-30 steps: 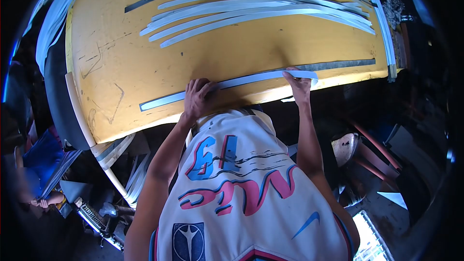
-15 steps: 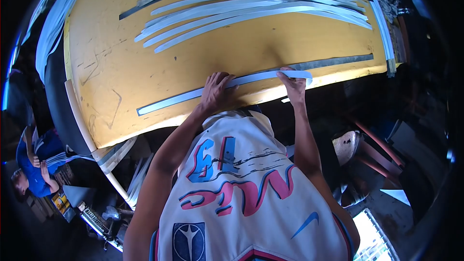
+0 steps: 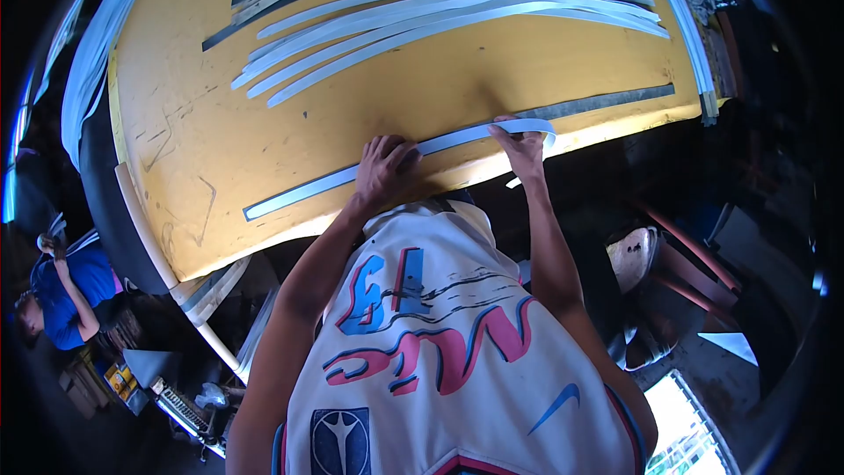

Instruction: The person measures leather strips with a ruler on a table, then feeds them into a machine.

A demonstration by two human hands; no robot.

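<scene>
in the head view, a long white strip [image 3: 308, 192] lies along the near edge of a yellow table [image 3: 237, 145]. it sits on top of a dark strip [image 3: 607, 105], and a thin bit of dark peeks out around its left end. past the right hand [image 3: 525, 154], the dark strip shows bare on the table.

the left hand [image 3: 382, 167] is laid palm down over the middle of the white strip, with the fingers a bit apart and not wrapped around it. the right hand pinches the white strip between thumb and fingers, near its right end. there the strip bends up and loops back over that hand. the two hands are near each other but do not touch.

farther back on the table is a bunch of white strips [image 3: 527, 4], spread out like a fan on the left side. behind them are more dark strips [image 3: 221, 37]. long pale strips [image 3: 686, 35] run down the right edge of the table, and a big bundle [image 3: 105, 44] of white ones hangs by the left edge.

off to the left, low down, is another person [image 3: 79, 286] in a blue shirt. a yellow box [image 3: 123, 378] is near that person.
</scene>
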